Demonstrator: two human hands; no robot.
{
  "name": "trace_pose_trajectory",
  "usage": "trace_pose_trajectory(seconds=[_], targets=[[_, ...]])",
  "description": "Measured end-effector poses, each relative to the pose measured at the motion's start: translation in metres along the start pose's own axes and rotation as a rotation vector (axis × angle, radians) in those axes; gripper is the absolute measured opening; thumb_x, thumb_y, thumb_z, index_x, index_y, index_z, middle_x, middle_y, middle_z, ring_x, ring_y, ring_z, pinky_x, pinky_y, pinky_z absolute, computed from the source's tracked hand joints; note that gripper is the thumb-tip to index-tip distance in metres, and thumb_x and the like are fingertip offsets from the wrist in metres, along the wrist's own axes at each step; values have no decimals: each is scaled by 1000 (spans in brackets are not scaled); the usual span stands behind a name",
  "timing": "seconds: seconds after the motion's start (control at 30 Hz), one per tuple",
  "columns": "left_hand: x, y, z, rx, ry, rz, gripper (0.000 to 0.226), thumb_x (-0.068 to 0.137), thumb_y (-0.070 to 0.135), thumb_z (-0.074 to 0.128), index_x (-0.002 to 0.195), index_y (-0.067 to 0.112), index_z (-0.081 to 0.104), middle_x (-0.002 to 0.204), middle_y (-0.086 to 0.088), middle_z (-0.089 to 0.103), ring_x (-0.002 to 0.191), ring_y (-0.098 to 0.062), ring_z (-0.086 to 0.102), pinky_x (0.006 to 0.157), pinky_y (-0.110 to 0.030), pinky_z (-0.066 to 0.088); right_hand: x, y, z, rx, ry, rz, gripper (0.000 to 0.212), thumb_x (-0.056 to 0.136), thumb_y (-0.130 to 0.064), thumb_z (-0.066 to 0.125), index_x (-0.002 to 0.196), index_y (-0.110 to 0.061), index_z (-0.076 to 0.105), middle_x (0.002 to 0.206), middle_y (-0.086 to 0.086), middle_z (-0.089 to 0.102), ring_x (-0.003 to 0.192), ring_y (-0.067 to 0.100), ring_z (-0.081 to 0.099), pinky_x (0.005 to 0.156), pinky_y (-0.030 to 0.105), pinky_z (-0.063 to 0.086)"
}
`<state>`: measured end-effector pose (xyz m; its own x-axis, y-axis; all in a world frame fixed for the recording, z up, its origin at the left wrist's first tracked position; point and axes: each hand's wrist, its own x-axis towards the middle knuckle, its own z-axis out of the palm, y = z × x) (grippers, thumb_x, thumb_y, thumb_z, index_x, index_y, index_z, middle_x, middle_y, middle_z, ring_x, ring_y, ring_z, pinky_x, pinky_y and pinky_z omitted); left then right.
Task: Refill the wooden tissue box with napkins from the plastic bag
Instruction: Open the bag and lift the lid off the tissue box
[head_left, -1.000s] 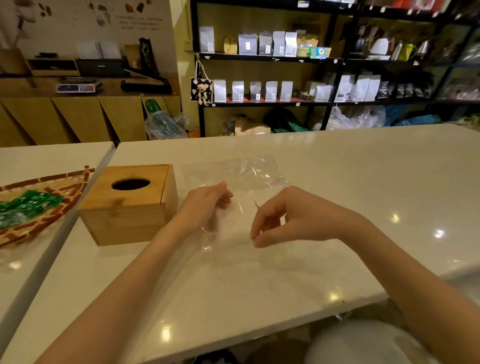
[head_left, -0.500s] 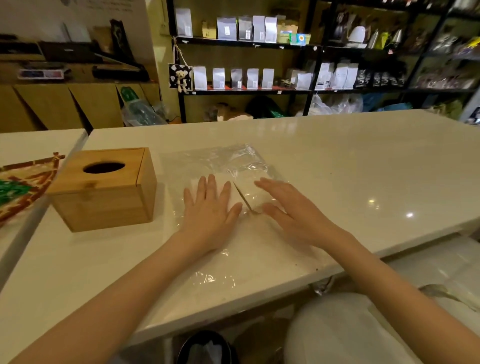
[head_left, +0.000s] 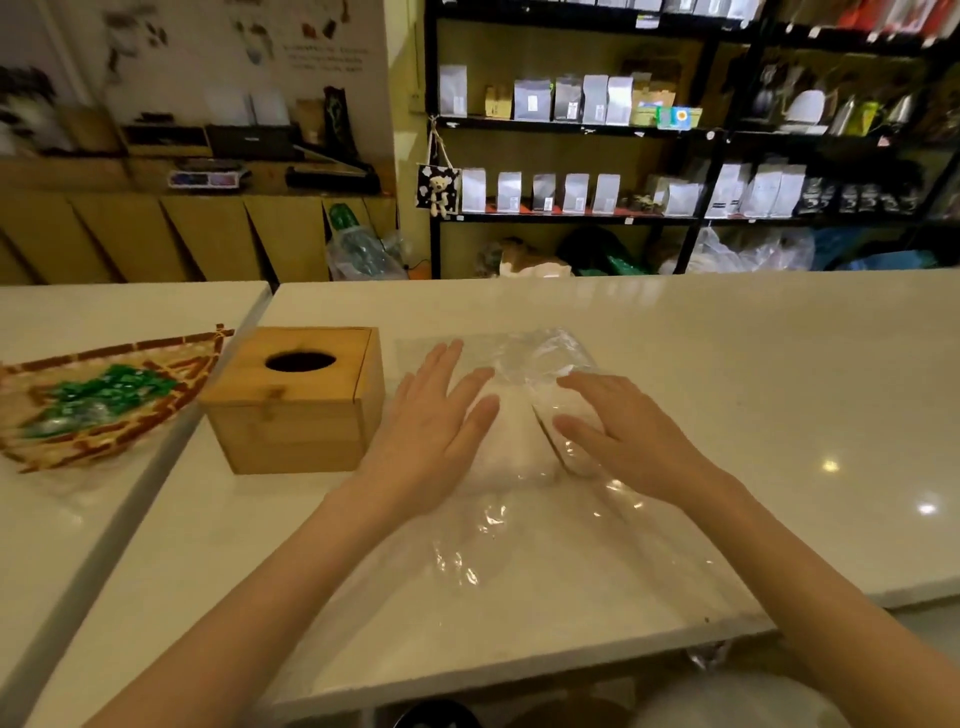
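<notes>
A wooden tissue box (head_left: 296, 402) with an oval hole in its closed lid stands on the white counter (head_left: 753, 395). To its right lies a clear plastic bag (head_left: 550, 525) holding a stack of white napkins (head_left: 511, 439). My left hand (head_left: 434, 431) rests flat on the bag over the napkins' left side, fingers spread. My right hand (head_left: 621, 428) lies flat on the bag at the napkins' right side, fingers apart. Neither hand grips anything.
A woven basket (head_left: 104, 405) with green wrapped items sits on a second counter at the left, across a narrow gap. Dark shelves (head_left: 623, 135) of pouches stand beyond the counter's far edge. The near edge runs just below my forearms.
One second ago both hands pinched the bag's plastic. They then opened and went flat on the bag; since half a second ago they have stayed flat, while the camera view shifted.
</notes>
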<state>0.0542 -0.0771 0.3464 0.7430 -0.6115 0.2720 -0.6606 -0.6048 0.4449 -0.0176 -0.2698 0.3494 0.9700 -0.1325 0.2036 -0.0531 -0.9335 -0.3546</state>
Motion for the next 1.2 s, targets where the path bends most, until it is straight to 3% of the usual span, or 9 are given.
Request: trace_pose_trajectory(seconds=[0.17, 0.27, 0.37, 0.5, 0.6, 0.7, 1.0, 1.1, 1.2], targets=[[-15, -65, -64, 103, 160, -97, 58, 88, 58, 27, 139, 32, 30, 157, 9, 9, 144, -8, 0, 113, -33, 2, 47, -65, 18, 203, -103, -237, 61, 89, -43, 51, 142, -24, 29, 153, -3, 28, 140, 13, 22, 112, 29, 20], [-24, -106, -89, 45, 91, -220, 89, 67, 81, 24, 141, 32, 26, 156, 12, 9, 142, -6, 2, 115, -38, 6, 69, -104, 34, 233, -181, -302, 82, 82, -55, 54, 146, -25, 13, 158, -4, 12, 144, 12, 11, 115, 32, 13], [-33, -128, -95, -45, 44, -287, 103, 56, 85, 38, 142, 32, 23, 157, 13, 7, 136, 2, 3, 115, -36, 9, 86, -126, 47, 143, -229, -341, 93, 79, -61, 52, 148, -20, 4, 159, 0, 3, 145, 15, 3, 116, 35, 8], [-36, -134, -91, -92, 80, -283, 119, 40, 93, 39, 141, 33, 25, 155, 14, 15, 141, -10, 15, 116, -44, 20, 97, -128, 55, -49, -248, -424, 87, 83, -65, 39, 148, -18, 3, 159, 0, 0, 145, 13, -1, 119, 38, 1], [-36, -134, -89, -94, 134, -252, 107, 46, 88, 44, 138, 34, 33, 149, 20, 20, 138, -4, 18, 116, -44, 20, 101, -119, 53, -80, -251, -454, 85, 83, -65, 38, 148, -21, 7, 159, -3, 4, 145, 9, 1, 117, 36, -3], [-35, -131, -87, -128, 176, -245, 87, 57, 68, 55, 135, 31, 40, 143, 22, 26, 132, 3, 17, 117, -45, 19, 103, -110, 48, -51, -256, -471, 87, 80, -69, 40, 147, -24, 10, 158, -5, 7, 144, 6, 3, 117, 36, -6], [-34, -134, -89, -243, 286, -214, 80, 49, 59, 64, 121, 24, 56, 134, 4, 54, 129, -9, 40, 112, -44, 32, 108, -109, 49, -171, -174, -565, 92, 70, -76, 15, 146, -24, 17, 156, -6, 18, 143, 6, 10, 112, 30, -12], [-31, -132, -87, -260, 347, -226, 62, 60, 44, 70, 118, 22, 60, 122, 11, 55, 118, -4, 43, 106, -35, 36, 108, -112, 48, -100, -154, -540, 83, 78, -74, 27, 144, -24, 25, 154, -6, 27, 141, 7, 19, 114, 30, -6], [-21, -125, -90, -263, 435, -272, 43, 69, 41, 67, 108, 24, 66, 105, 11, 59, 102, -7, 50, 88, -23, 42, 114, -118, 43, 111, -126, -464, 65, 83, -63, 34, 135, -24, 45, 139, -2, 51, 128, 12, 41, 112, 33, 17]])
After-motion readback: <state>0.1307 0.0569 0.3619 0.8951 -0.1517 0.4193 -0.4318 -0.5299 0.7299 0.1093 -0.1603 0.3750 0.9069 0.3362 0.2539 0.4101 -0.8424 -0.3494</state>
